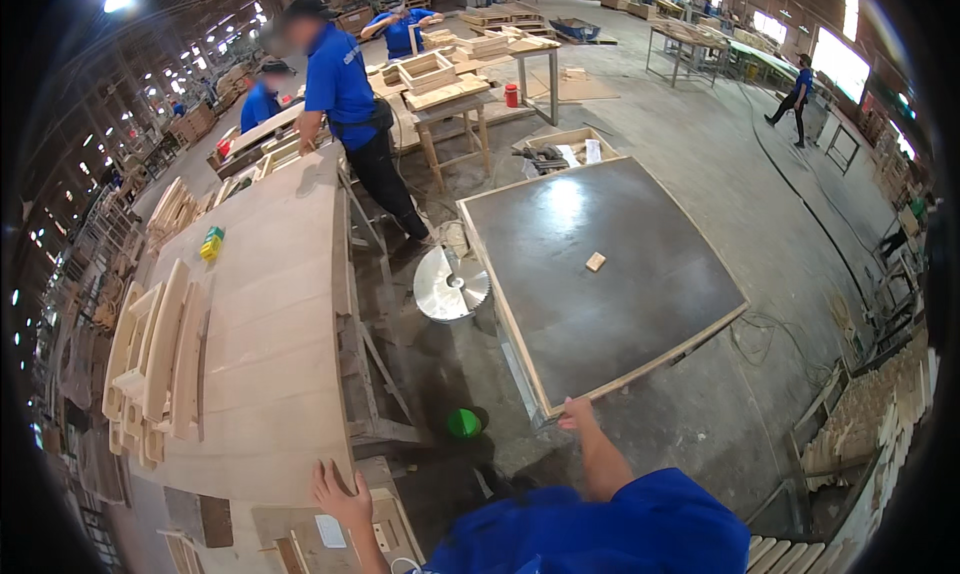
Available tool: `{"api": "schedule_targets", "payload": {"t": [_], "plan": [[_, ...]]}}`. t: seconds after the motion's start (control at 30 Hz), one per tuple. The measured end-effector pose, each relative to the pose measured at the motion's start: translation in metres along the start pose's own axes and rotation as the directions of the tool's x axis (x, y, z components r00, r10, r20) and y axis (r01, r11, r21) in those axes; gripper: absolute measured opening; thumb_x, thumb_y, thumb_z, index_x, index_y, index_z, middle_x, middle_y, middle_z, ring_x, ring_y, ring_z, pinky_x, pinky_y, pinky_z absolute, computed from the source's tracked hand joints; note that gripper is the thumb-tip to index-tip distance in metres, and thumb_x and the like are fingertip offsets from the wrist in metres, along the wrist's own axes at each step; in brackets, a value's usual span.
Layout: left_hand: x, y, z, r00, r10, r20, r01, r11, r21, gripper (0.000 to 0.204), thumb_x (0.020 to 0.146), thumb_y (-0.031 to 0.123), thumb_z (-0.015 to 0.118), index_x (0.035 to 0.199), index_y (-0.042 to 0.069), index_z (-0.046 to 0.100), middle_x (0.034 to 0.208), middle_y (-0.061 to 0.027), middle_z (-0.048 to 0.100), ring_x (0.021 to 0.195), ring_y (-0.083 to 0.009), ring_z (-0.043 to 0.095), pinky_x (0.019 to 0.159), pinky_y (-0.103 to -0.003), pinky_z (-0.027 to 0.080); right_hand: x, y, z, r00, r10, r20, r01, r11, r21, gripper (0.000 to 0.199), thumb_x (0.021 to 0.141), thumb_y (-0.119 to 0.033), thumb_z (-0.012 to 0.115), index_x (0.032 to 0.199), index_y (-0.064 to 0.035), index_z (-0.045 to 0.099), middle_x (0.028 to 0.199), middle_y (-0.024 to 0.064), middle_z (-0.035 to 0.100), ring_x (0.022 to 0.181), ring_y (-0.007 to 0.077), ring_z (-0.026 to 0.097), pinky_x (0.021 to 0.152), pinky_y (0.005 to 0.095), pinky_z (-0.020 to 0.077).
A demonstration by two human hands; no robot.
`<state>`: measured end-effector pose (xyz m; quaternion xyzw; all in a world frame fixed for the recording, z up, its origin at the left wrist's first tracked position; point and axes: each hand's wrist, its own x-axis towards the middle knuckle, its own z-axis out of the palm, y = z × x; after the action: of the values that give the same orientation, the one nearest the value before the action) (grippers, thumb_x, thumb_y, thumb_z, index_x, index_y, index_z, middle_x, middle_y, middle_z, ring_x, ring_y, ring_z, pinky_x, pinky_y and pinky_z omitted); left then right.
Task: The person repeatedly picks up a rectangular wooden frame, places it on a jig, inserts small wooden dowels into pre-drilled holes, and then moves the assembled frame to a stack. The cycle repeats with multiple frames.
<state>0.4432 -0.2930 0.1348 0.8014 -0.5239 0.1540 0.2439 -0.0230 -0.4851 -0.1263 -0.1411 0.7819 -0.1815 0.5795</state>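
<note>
Left hand (340, 494) flat, fingers spread, gripping nothing, on pale wooden board stack's (265, 304) near edge. Right hand (577, 412) at dark square wood-framed tabletop's (600, 284) near corner; grasp unclear, fingers partly hidden.

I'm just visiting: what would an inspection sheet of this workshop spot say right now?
Surface: a pale wooden workbench on the left, a dark wood-framed table on the right.
Job's things: the left hand lies flat on the workbench's near edge; the right hand touches the dark table's near rim.
Clutter: a small wood block on the dark table; stacked wooden pieces and a yellow-green object on the workbench; a circular saw blade and a green round object in the gap between the two.
Hands: both open, holding nothing.
Cables: a long cable across the floor.
Surroundings: workers in blue shirts at benches beyond.
</note>
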Motion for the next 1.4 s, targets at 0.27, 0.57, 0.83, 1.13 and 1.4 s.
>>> {"api": "schedule_targets", "payload": {"t": [0.27, 0.57, 0.83, 1.13, 1.4], "plan": [[0.0, -0.002, 0.014, 0.991, 0.026, -0.133, -0.032, 0.998, -0.05, 0.045, 0.076, 0.025, 0.069, 0.117, 0.007, 0.061, 0.129, -0.015, 0.058, 0.12, -0.0373, 0.051, 0.103, -0.05, 0.035, 0.067, 0.017, -0.035, 0.951, 0.074, 0.3, -0.043, 0.993, -0.109, 0.051, 0.1, -0.047, 0.046, 0.115, -0.001, 0.06, 0.112, 0.0138, 0.068, 0.085, 0.0311, 0.07, 0.069, 0.0423, 0.0582], [-0.003, -0.001, 0.008, 0.989, -0.015, -0.15, 0.003, 0.997, -0.082, 0.036, 0.078, 0.02, 0.065, 0.111, 0.007, 0.065, 0.125, -0.0123, 0.063, 0.118, -0.0353, 0.054, 0.103, -0.048, 0.035, 0.04, 0.013, -0.021, 0.965, 0.109, 0.237, -0.078, 0.987, -0.139, 0.047, 0.101, -0.049, 0.042, 0.112, -0.0076, 0.062, 0.102, 0.0065, 0.07, 0.08, 0.0227, 0.069, 0.071, 0.0433, 0.0579], [-0.001, -0.003, 0.01, 0.982, 0.016, -0.188, -0.03, 0.997, -0.073, 0.032, 0.077, 0.021, 0.062, 0.105, 0.005, 0.065, 0.12, -0.0138, 0.064, 0.113, -0.0372, 0.056, 0.097, -0.05, 0.039, 0.029, 0.015, -0.01, 0.998, 0.005, 0.068, 0.003, 0.992, -0.123, 0.041, 0.099, -0.047, 0.048, 0.112, -0.0094, 0.06, 0.099, 0.0075, 0.07, 0.075, 0.0234, 0.069, 0.062, 0.0401, 0.0571], [-0.004, -0.01, 0.021, 0.952, 0.073, -0.297, -0.1, 0.992, -0.077, 0.023, 0.079, 0.021, 0.058, 0.094, 0.006, 0.067, 0.108, -0.0096, 0.068, 0.101, -0.0346, 0.06, 0.089, -0.047, 0.042, 0.024, 0.015, -0.01, 0.998, -0.054, 0.029, 0.056, 0.995, -0.082, 0.042, 0.098, -0.042, 0.053, 0.119, -0.0059, 0.052, 0.091, 0.0102, 0.068, 0.059, 0.0261, 0.066, 0.047, 0.0403, 0.0513], [-0.003, -0.007, 0.023, 0.935, 0.069, -0.348, -0.111, 0.989, -0.101, 0.019, 0.079, 0.018, 0.058, 0.091, 0.007, 0.067, 0.101, -0.0094, 0.069, 0.096, -0.0342, 0.061, 0.083, -0.046, 0.044, 0.028, 0.024, -0.008, 0.994, -0.105, -0.044, 0.104, 0.994, -0.032, 0.042, 0.096, -0.043, 0.057, 0.117, -0.0072, 0.053, 0.091, 0.0139, 0.071, 0.06, 0.0298, 0.066, 0.047, 0.0378, 0.0494]]}}
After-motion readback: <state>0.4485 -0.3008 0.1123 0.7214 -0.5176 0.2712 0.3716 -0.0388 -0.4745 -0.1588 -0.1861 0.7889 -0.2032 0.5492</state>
